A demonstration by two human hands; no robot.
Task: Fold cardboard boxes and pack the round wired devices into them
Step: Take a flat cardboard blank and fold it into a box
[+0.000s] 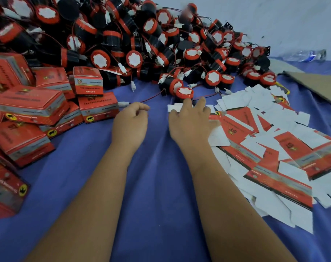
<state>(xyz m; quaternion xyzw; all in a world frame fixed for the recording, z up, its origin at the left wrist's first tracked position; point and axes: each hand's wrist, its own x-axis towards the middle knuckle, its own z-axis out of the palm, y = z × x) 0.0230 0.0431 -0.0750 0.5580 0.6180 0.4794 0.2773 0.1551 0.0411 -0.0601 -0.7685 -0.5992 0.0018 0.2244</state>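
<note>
My 2 hands reached across the blue cloth (pixel 157 186). My left hand (pixel 129 122) was loosely curled and held nothing, just short of a white connector (pixel 123 104). My right hand (pixel 191 121) lay spread, fingers down on a flat box blank (pixel 175 107), no grip visible. Round wired devices (pixel 134 38) were heaped at 12 o'clock (1 device (pixel 184 93) nearest my fingertips). Folded boxes (pixel 31 107) sat at 9 o'clock, unfolded blanks (pixel 274 148) at 3 o'clock.
</note>
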